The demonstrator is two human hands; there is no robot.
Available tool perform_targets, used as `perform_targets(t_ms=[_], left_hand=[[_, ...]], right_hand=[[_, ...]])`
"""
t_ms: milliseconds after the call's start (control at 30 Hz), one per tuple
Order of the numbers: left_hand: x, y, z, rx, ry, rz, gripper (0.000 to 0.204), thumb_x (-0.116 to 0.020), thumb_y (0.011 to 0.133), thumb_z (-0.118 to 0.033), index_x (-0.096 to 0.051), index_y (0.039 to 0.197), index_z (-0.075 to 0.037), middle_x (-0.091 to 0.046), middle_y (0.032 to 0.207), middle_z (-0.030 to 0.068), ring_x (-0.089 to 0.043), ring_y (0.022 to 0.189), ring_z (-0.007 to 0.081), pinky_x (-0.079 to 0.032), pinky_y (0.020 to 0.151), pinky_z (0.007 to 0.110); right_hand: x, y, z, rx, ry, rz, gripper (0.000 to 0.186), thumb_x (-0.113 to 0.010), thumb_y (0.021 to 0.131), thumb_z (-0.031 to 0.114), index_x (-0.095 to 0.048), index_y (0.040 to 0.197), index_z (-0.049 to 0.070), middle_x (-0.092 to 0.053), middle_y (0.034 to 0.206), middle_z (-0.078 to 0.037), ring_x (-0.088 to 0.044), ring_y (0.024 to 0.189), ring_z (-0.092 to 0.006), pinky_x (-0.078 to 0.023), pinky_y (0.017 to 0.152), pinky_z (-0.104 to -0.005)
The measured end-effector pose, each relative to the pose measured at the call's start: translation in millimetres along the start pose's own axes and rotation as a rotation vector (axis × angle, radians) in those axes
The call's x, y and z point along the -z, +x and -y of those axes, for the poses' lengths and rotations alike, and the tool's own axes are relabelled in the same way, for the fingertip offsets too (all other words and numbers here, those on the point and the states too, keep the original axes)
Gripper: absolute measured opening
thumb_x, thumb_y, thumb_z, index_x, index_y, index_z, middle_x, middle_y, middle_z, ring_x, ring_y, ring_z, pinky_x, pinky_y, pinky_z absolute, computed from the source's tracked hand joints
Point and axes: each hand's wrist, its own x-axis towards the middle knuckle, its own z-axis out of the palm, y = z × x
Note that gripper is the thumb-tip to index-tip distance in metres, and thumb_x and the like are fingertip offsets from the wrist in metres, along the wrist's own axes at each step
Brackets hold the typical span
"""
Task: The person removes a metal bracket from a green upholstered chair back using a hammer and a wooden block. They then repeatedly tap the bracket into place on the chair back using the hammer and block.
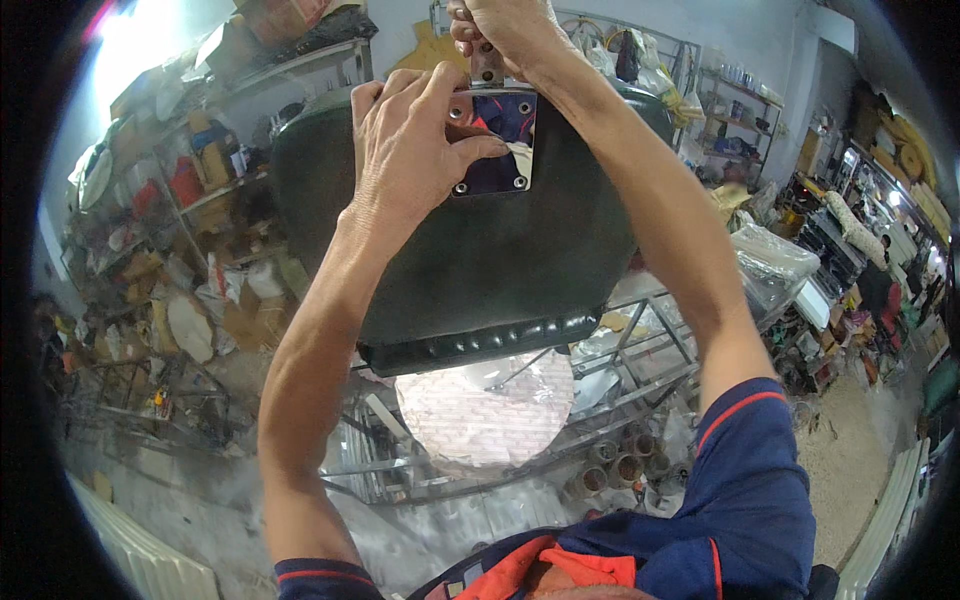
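A dark green padded cushion (480, 265), seemingly upholstered like a seat or backrest, takes up the middle of the view. Near its top edge sits a mirror-like metal plate (513, 165) with screws at its corners. Over the plate's left side lies my left hand (408, 140), fingers curled at the upper edge and thumb across the shiny face. Just above the plate a metal bracket (487, 68) with a bolt stands up. My right hand (515, 35) is closed at this bracket, partly cut off by the top edge; what its fingers grip is hidden.
Below the cushion a round disc wrapped in clear plastic (485, 415) lies on a metal frame (640, 390). Cluttered shelves (225, 190) stand at the left. Several cans (625, 470) sit low at the right, and plastic-wrapped goods (775, 255) lie beyond my right arm.
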Motion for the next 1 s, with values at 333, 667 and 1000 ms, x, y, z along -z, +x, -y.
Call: perform_targets(t_ms=[333,667,1000], left_hand=[[6.3,0.3,-6.8,0.014,-0.020,0.017,0.067,-0.092,0.071,-0.046,-0.068,0.121,-0.009,-0.074,0.109,0.0135,-0.065,0.112,0.0310,-0.039,0.102,0.047],[2.3,0.0,-9.6,0.027,-0.039,0.016,0.063,-0.094,0.069,-0.039,-0.067,0.118,-0.009,-0.075,0.109,0.0129,-0.066,0.113,0.0312,-0.039,0.102,0.047],[-3.7,-3.0,-0.8,-0.064,-0.027,-0.085,0.061,-0.092,0.071,-0.043,-0.069,0.116,-0.008,-0.077,0.103,0.0080,-0.066,0.107,0.0296,-0.039,0.099,0.046]], right_hand=[[15.5,-4.2,25.0,-0.053,0.130,0.133,0.025,-0.063,0.106,0.027,-0.060,0.101,0.002,-0.060,0.072,-0.004,-0.062,0.063,-0.0139,-0.055,0.054,-0.0312],[-6.1,66.7,59.8,-0.284,-0.070,-0.157,0.027,-0.065,0.103,0.035,-0.058,0.093,0.010,-0.051,0.059,0.000,-0.048,0.043,-0.0126,-0.040,0.038,-0.0331],[-7.0,58.0,48.8,-0.039,0.023,-0.103,0.047,-0.061,0.103,0.054,-0.054,0.085,0.011,-0.047,0.059,-0.001,-0.043,0.041,-0.0134,-0.039,0.038,-0.0335]])
